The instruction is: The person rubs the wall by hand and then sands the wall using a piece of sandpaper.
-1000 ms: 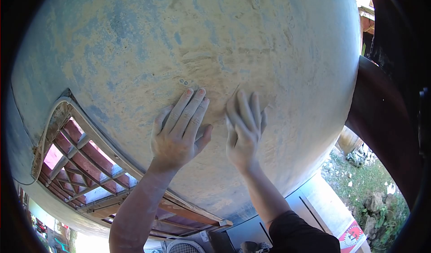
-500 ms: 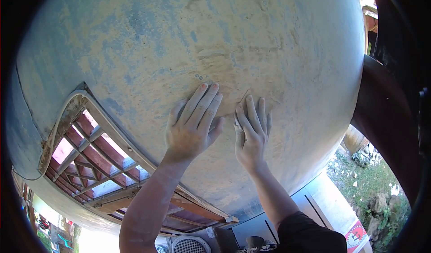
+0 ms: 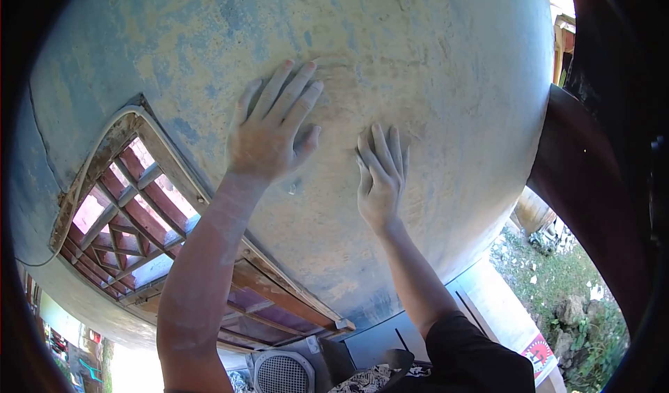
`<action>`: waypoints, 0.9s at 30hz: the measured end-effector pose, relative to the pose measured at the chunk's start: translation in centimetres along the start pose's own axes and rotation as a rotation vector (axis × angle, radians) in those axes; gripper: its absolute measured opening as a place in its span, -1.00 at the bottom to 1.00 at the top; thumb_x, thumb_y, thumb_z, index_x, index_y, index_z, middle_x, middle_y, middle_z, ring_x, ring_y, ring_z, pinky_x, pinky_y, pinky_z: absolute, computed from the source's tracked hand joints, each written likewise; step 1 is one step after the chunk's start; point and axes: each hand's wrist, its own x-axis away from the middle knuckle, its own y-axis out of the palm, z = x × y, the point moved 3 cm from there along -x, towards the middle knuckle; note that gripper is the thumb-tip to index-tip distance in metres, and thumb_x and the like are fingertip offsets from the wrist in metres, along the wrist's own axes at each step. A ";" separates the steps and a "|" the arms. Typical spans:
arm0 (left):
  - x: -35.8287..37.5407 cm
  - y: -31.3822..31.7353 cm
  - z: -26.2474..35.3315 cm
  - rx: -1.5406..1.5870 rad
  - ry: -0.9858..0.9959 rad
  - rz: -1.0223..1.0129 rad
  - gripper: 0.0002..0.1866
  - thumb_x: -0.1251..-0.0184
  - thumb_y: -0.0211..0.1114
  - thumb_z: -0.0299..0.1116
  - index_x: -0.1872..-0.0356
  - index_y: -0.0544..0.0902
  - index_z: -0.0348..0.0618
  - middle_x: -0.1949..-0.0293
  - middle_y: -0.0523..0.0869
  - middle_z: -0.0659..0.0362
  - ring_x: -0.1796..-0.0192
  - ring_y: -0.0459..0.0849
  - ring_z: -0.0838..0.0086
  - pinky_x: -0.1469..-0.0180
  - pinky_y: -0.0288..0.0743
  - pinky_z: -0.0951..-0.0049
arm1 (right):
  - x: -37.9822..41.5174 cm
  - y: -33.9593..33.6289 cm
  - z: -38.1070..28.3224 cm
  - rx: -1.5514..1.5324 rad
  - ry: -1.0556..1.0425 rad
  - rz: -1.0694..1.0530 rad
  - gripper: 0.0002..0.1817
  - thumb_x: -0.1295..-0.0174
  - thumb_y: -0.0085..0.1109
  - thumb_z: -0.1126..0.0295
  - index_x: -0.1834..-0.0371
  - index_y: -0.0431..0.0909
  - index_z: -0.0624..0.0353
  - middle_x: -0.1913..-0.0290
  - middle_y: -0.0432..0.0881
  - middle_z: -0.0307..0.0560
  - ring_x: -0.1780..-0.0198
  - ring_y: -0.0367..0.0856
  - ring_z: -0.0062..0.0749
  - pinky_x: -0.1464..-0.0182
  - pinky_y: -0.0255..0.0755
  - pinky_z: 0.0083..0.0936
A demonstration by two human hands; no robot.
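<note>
A large curved body panel (image 3: 446, 65), worn to patchy blue and tan, fills most of the view. My left hand (image 3: 268, 125) lies on it with dusty fingers spread, holding nothing. Lower and to the right, my right hand (image 3: 382, 177) presses on the same panel, its fingers close together and slightly bent over what looks like a thin piece of sandpaper, mostly hidden under them. Pale dust coats both hands and the left forearm.
A framed opening with a lattice grille (image 3: 132, 212) is at the left of the panel. Below are a round mesh-covered speaker-like box (image 3: 282, 373) and a wooden strip (image 3: 293, 302). A dark curved piece (image 3: 592, 156) stands at right, above grass and rubble (image 3: 564, 309).
My left hand has slid up and left across the panel, its fingers spreading wider. The right hand has moved slightly up and left. The view has shifted a little.
</note>
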 end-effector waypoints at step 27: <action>0.8 0.6 0.8 -0.014 0.008 0.048 -0.44 -0.41 0.36 -0.10 -0.43 0.56 0.14 -0.61 0.50 0.23 -0.66 0.41 0.33 -0.55 0.28 0.08 | -3.2 1.0 0.2 -0.015 -0.044 0.178 -0.65 -0.52 0.24 0.42 -0.32 0.74 0.08 -0.52 0.63 -0.13 -0.65 0.39 0.08 -0.70 0.06 0.15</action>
